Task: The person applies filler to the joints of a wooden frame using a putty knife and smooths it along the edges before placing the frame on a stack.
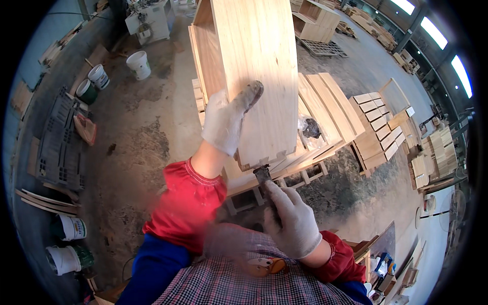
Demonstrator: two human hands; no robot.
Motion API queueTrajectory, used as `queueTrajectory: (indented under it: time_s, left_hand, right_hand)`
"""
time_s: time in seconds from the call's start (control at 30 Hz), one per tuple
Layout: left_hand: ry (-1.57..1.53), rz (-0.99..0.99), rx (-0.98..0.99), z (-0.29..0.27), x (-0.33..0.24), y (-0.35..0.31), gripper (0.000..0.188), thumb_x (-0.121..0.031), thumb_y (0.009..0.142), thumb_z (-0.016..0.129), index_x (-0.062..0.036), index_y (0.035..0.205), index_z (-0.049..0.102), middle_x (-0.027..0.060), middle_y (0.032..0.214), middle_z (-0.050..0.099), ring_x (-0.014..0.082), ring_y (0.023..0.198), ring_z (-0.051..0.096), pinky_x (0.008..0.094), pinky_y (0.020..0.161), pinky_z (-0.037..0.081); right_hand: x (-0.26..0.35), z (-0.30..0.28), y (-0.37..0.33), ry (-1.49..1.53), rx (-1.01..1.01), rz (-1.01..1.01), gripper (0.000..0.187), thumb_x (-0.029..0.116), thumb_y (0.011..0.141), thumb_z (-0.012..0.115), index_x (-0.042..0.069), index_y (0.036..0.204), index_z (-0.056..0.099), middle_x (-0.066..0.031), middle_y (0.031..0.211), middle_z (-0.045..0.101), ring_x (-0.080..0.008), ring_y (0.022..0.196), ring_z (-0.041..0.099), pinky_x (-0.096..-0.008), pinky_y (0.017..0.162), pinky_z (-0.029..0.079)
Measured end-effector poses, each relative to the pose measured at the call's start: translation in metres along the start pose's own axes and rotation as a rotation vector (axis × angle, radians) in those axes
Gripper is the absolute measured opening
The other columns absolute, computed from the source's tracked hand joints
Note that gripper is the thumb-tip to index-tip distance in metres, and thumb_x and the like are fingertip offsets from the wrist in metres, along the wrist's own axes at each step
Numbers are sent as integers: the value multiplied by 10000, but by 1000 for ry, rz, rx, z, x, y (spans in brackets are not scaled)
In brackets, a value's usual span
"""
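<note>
My left hand (229, 117), in a white glove, grips a pale wooden drawer (269, 66) by its edge. Its thumb lies across the broad wooden face, while the other fingers are hidden. In my gloved right hand (294, 221) is a putty knife (262, 176) with a dark, caked blade. The blade tip is at the drawer's lower corner, by the notched joints along that edge. Beneath the drawer is a stack of wooden panels (330, 109), on which a clear plastic bag (311, 129) with a dark lump lies, right of the drawer.
White buckets (138, 65) stand on the floor at the left, near a dark plastic pallet (58, 140). Slatted wooden pieces (378, 122) are stacked to the right. A wooden cabinet (317, 20) rests on a pallet farther back.
</note>
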State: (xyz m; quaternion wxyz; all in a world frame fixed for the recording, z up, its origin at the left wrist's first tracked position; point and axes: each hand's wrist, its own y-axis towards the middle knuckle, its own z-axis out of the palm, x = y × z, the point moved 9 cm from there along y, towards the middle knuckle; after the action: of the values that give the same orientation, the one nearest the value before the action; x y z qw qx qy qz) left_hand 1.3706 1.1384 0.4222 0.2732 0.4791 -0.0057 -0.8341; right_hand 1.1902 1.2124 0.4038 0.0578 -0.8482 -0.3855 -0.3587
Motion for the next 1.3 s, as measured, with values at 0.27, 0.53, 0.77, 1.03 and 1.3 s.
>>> queueTrajectory:
  time_s: [0.27, 0.53, 0.77, 1.03, 1.3]
  left_hand:
    - [21, -58, 5, -1, 4, 3, 306, -159, 881, 579, 51, 1101, 548, 72, 1033, 603, 129, 948, 579, 267, 851, 458]
    - [38, -33, -20, 0, -3, 5, 301, -154, 880, 574, 56, 1096, 555, 79, 1043, 605, 126, 972, 570, 255, 852, 446]
    - [59, 51, -40, -8, -8, 15, 287, -133, 871, 589, 90, 1050, 567, 103, 1001, 618, 140, 941, 601, 248, 844, 468]
    - [12, 66, -95, -12, -13, 31, 306, -138, 872, 576, 104, 1059, 558, 137, 1040, 613, 198, 1006, 591, 313, 975, 425]
    - [18, 27, -119, -32, -13, 56, 411, -206, 869, 608, 111, 1120, 536, 163, 1140, 576, 235, 1123, 531, 324, 996, 388]
  right_hand:
    - [-2, -1, 1, 31, -14, -7, 436, 16, 765, 539, -36, 1193, 483, -230, 950, 570, -365, 800, 602, -371, 688, 503]
    - [-4, 0, 2, 30, -21, -4, 436, 18, 770, 542, -39, 1197, 481, -228, 950, 571, -358, 782, 610, -367, 671, 508]
    - [-3, -1, 4, 73, -44, -32, 432, 22, 774, 543, -36, 1198, 482, -229, 983, 568, -367, 809, 611, -371, 688, 510]
    - [-9, -3, 4, 87, -42, -3, 431, 26, 776, 544, -22, 1200, 482, -218, 965, 568, -368, 796, 609, -377, 677, 509]
    - [-14, -10, 2, 94, -98, -88, 484, 54, 786, 556, 18, 1254, 440, -173, 966, 556, -329, 718, 622, -370, 607, 522]
